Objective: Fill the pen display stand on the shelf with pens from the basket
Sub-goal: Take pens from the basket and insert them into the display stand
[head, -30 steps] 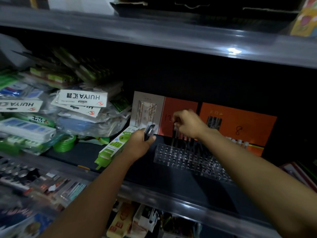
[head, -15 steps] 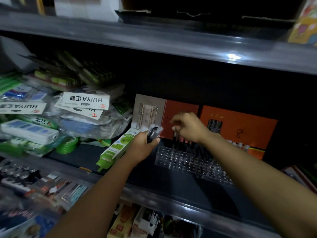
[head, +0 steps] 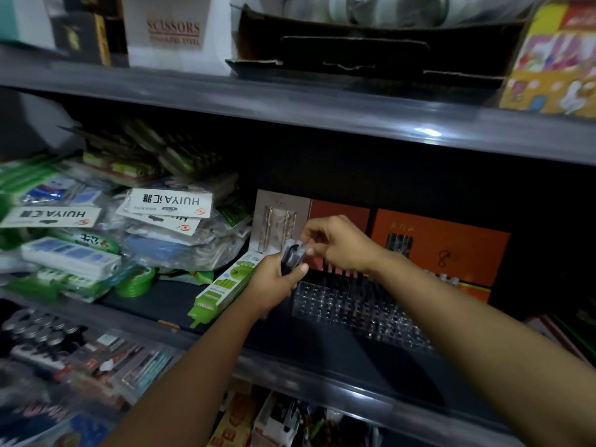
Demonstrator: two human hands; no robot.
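The pens [head: 292, 258] are a dark bunch standing up out of the left hand [head: 274, 280], whose fingers curl round their lower ends. The right hand [head: 338, 245], at their 3 o'clock, pinches the top of the bunch with fingertips and thumb, apparently picking out one pen. The clear stand [head: 351, 306] sits on the shelf [head: 322, 359] at the hands' 5 o'clock; only its back row looks filled, and the holes nearer the front gape.

Risks, as I judge them: pulling one pen may drag its neighbours loose, so they drop behind the stand. The holes are small and close-set in dim light, so a tip may miss or knock the standing pens. The green pack [head: 225, 287] touches the left wrist at 8 o'clock and could be nudged.
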